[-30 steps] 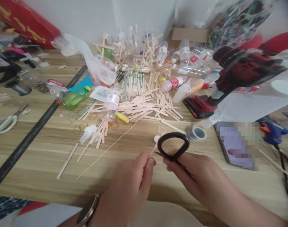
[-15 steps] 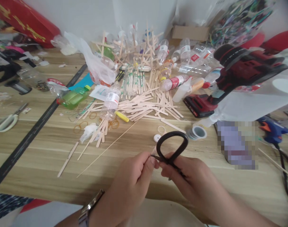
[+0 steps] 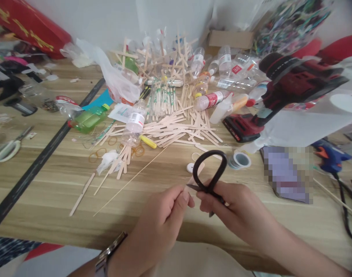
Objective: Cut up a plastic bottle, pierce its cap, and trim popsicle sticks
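Near the table's front edge, my left hand (image 3: 168, 215) is closed, thumb against fingers, on a flat wooden craft stick (image 3: 191, 180). Much of that stick is hidden by the fingers and by the scissors. Black-handled scissors (image 3: 207, 188) are gripped in my right hand (image 3: 233, 209), one large loop standing up. Their pointed blade is directed left, its tip close beside my left thumb and fingertips. Beyond the hands lie a small white disc (image 3: 190, 167) and a spool (image 3: 240, 160). A thin wooden skewer (image 3: 129, 181) rests to the left.
A pile of craft sticks (image 3: 170, 130) spreads across the middle, with plastic bottles (image 3: 136, 119) around and behind it. On the right stand a red-black cordless drill (image 3: 245, 129), a blurred-out phone (image 3: 284, 175) and a blue glue gun (image 3: 332, 157). White scissors (image 3: 8, 150) lie far left.
The scissors have turned slightly and their blade has drawn back a little to the right from my left fingertips. More of the craft stick shows. My left hand has barely moved.
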`<state>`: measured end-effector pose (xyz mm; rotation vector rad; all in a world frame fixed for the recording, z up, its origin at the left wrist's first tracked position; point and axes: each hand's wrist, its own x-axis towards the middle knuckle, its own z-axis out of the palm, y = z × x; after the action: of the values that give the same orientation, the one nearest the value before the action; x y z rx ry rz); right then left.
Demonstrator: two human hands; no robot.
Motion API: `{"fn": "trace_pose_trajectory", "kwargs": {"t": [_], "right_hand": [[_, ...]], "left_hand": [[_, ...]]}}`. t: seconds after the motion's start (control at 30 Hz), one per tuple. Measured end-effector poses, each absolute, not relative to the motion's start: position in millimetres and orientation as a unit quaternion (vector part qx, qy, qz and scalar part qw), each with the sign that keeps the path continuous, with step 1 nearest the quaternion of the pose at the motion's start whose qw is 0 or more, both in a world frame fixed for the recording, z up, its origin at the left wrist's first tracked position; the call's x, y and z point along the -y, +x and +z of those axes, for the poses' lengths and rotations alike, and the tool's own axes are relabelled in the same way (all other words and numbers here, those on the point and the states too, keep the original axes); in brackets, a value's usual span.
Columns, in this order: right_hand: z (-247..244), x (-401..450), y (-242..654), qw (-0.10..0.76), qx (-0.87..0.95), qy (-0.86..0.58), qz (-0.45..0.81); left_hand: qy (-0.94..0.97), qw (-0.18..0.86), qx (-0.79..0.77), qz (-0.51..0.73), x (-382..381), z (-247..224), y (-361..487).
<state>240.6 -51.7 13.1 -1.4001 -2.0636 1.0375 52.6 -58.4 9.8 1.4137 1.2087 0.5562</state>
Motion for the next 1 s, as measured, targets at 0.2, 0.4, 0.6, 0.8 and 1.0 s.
{"fn": "trace_pose_trajectory", "kwargs": {"t": [0.2, 0.4, 0.6, 0.8, 1.0], "right_hand": [[-2.4, 48.3, 265.7, 0.204, 0.639, -0.601, 0.435], [-26.5, 62.3, 290.0, 0.067, 0.653, -0.612, 0.442], [-30.0, 70.5, 292.3, 0.048, 0.699, -0.598, 0.390], [-23.1, 67.6, 294.7, 0.061, 0.744, -0.572, 0.340], [-4.3, 68.6, 288.4, 0.207, 0.750, -0.589, 0.218]], "left_hand": [[0.603, 0.545, -0.531, 0.240, 57.9, 10.9, 50.4], [0.601, 0.579, -0.491, 0.250, 53.1, 4.3, 50.2], [0.592, 0.605, -0.481, 0.227, 49.7, -0.4, 51.2], [0.615, 0.594, -0.475, 0.208, 53.6, -1.2, 47.5], [0.706, 0.488, -0.486, 0.163, 56.8, -4.5, 47.0]]}}
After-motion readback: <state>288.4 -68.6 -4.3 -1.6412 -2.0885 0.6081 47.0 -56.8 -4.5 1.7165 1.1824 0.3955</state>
